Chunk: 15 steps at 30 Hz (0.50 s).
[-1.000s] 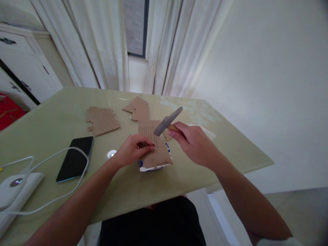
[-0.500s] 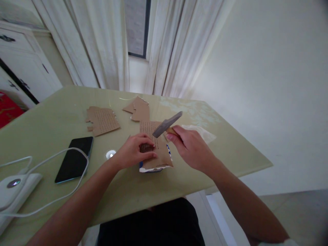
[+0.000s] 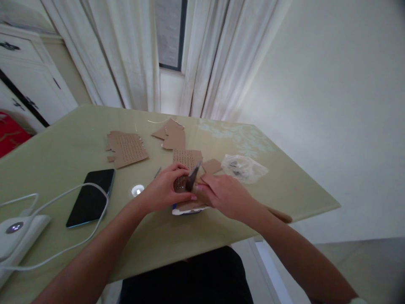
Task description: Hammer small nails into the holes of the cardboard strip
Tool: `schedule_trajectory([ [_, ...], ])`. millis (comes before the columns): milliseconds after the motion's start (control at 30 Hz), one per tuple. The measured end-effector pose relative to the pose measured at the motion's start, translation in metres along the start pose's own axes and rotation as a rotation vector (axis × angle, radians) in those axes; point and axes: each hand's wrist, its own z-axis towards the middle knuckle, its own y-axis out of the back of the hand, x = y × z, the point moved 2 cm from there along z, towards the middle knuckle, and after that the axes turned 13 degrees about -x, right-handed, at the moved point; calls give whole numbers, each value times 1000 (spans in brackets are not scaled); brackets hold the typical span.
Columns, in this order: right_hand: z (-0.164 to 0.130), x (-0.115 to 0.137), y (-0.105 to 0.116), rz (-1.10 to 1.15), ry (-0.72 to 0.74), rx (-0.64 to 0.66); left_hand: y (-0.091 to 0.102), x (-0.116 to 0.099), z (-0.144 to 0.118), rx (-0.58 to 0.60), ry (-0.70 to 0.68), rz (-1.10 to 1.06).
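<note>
My left hand (image 3: 167, 185) rests on the left part of a piece of brown cardboard (image 3: 182, 207), its thumb and fingers apart and curved over rows of small holes. Whether anything tiny sits under the fingers is hidden. In my right hand (image 3: 226, 196) is a hammer, gripped near its head; its dark metal head (image 3: 192, 177) is down at the cardboard, between my left thumb and fingers. The wooden handle (image 3: 280, 214) sticks out behind my right wrist. Blue and white edges show under the cardboard's near side.
More cardboard (image 3: 128, 150), also with holes, lies at the left, with torn pieces (image 3: 174, 134) farther back. A clear plastic bag (image 3: 243, 168) lies to the right. A phone (image 3: 91, 197), white cable (image 3: 103, 207), power strip (image 3: 23, 236) and small white round object (image 3: 137, 190) are at left.
My right hand has swung the hammer down and left, from above the cardboard to its surface. The plastic bag shows more fully now. My left hand has hardly moved.
</note>
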Motion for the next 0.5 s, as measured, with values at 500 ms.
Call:
schedule_trajectory([
  [500,38,-70,-74,1772,-493,-45,8,7,-2,-236,93,28],
])
